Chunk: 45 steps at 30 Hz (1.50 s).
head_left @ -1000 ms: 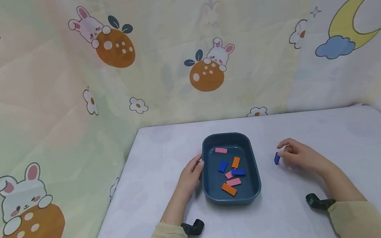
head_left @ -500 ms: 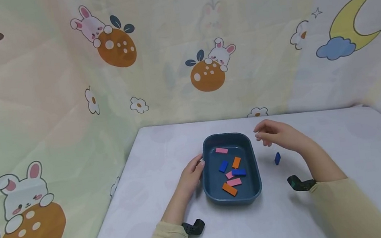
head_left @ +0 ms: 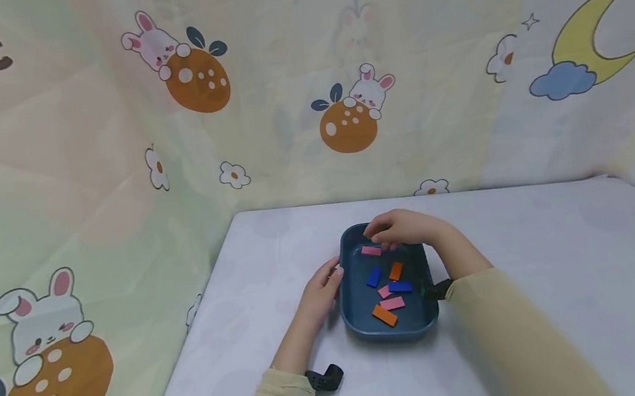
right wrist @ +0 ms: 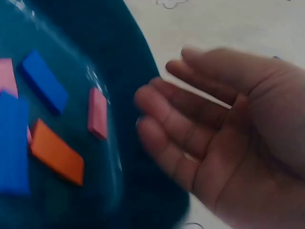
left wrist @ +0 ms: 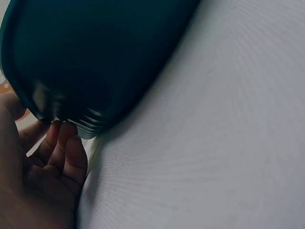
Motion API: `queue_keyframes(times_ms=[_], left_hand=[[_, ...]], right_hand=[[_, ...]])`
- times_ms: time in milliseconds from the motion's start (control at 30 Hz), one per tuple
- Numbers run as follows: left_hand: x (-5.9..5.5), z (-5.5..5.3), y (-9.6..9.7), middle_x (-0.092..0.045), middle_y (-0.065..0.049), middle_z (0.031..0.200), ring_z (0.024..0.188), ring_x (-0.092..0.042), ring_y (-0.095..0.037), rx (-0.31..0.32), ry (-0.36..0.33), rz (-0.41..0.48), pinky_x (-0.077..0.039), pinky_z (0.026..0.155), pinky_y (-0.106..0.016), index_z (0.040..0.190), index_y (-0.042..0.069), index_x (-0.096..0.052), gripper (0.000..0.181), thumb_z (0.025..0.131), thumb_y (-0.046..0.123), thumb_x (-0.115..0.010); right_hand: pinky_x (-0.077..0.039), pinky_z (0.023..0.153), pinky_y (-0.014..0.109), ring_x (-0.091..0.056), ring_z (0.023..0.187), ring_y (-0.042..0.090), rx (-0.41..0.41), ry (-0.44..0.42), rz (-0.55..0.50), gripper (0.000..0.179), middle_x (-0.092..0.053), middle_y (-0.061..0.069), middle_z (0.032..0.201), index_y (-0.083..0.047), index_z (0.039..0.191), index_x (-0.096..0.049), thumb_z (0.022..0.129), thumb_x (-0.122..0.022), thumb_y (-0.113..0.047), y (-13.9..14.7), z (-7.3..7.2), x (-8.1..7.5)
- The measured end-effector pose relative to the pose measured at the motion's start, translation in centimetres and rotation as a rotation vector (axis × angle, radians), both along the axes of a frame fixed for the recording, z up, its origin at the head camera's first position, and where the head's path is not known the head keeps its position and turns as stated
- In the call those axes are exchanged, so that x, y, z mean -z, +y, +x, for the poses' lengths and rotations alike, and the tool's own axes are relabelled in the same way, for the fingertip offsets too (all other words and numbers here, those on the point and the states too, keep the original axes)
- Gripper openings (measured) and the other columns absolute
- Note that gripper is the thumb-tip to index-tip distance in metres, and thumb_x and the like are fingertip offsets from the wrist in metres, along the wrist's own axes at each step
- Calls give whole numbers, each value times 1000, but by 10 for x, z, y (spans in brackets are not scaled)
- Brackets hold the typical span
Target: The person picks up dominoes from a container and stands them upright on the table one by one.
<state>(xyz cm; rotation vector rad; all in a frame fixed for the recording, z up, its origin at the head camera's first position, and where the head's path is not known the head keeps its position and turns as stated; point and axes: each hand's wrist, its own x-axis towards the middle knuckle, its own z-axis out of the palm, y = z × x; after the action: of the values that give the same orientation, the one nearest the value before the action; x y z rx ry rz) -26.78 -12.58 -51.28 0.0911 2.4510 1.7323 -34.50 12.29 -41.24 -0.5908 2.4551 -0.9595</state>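
Observation:
A dark teal tray [head_left: 366,326] stands on the table with several small rectangular blocks inside. They are pink [head_left: 392,304], blue [head_left: 400,287] and orange [head_left: 385,315]. My left hand [head_left: 317,289] holds the tray's left side, its fingertips at the wall and rim in the left wrist view. Over the tray's far right corner hovers my right hand [head_left: 404,228]. In the right wrist view its fingers are loosely bent with nothing between them, near a pink block [right wrist: 97,113]. The lone blue block on the table is hidden behind the right forearm now.
White cloth covers the table [head_left: 574,243]. Behind it and to the left hang fabric walls [head_left: 274,62] printed with rabbits and flowers. Each wrist wears a black camera, such as the left one [head_left: 326,378].
My right hand has left the blue block standing on the table, lifted away, and moved left over the tray. My left hand and the tray stay put.

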Motion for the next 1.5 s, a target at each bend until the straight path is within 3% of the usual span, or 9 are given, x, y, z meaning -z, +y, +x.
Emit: queue_keyframes(times_ms=[167, 300, 567, 700, 867, 1167, 1500], left_hand=[[1, 0, 0, -64, 2, 124, 100, -61, -19, 7, -3, 9, -53, 87, -36, 142, 37, -51, 47, 98, 55, -49], [1, 0, 1, -64, 3, 125, 102, -61, -18, -1, -8, 6, -53, 90, -38, 142, 39, -51, 46, 99, 54, -50], [1, -1, 0, -64, 1, 125, 101, -60, -19, -1, 10, -4, -53, 91, -40, 142, 36, -52, 43, 100, 49, -50], [2, -1, -1, -64, 1, 125, 102, -60, -19, -3, 10, -12, -53, 92, -40, 142, 36, -51, 45, 100, 50, -50], [1, 0, -1, -65, -1, 123, 99, -61, -19, 5, 18, -10, -53, 89, -39, 142, 35, -52, 44, 101, 48, -49], [-1, 1, -1, -66, -2, 114, 92, -60, -18, 17, 37, 2, -52, 82, -34, 142, 31, -52, 42, 102, 44, -49], [1, 0, -2, -65, 1, 118, 97, -60, -17, 15, 29, -2, -53, 85, -35, 143, 34, -51, 45, 101, 49, -49]], right_hand=[[-56, 90, 41, -68, 99, 25, 50, -100, 64, 35, -66, 13, 122, -8, 133, -60, 100, -55, -19, -17, -5, 11], [-57, 89, 42, -69, 96, 25, 88, -132, 86, 32, -65, 14, 121, -9, 129, -62, 99, -55, -15, -28, -4, 18], [-57, 81, 38, -66, 87, 25, 180, -55, 28, 29, -68, 13, 108, -8, 124, -64, 97, -58, -14, -38, -3, 34], [-55, 79, 37, -62, 85, 24, 204, -51, 63, 30, -67, 11, 105, -10, 123, -65, 95, -63, -21, -39, -5, 45], [-55, 85, 39, -62, 90, 23, 200, -6, 111, 27, -67, 7, 107, -15, 114, -68, 91, -71, -27, -43, -9, 55], [-50, 74, 33, -58, 85, 22, 172, 69, 170, 15, -65, 4, 94, -16, 102, -68, 90, -73, -25, -47, -4, 55], [-51, 72, 32, -59, 83, 21, 150, 85, 191, 17, -65, 5, 93, -15, 102, -65, 91, -70, -28, -48, -4, 52]])
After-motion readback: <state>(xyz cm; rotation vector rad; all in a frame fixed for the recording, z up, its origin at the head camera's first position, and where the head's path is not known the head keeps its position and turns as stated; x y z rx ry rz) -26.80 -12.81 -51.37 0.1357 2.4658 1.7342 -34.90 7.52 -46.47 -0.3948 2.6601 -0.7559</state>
